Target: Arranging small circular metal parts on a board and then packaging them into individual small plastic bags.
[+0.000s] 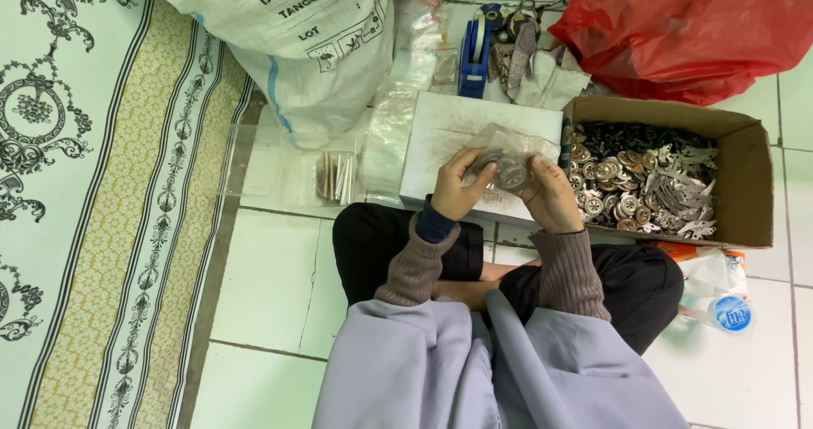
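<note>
I sit cross-legged on a white tiled floor. Both hands hold a small clear plastic bag (508, 154) with round metal pieces inside, above a white flat box (440, 132). My left hand (457, 188) grips the bag's left side; my right hand (550, 196) grips its right side. A cardboard box (749, 179) just to the right of my right hand is filled with several round and flat metal parts (635, 183).
A clear plastic tray (271, 171) holding thin metal pieces lies to the left. Behind are a large white woven sack (296, 31), a red plastic bag (694, 22), a blue tape dispenser (474, 52) and clear bags (394, 116). A patterned mat (93, 200) covers the left.
</note>
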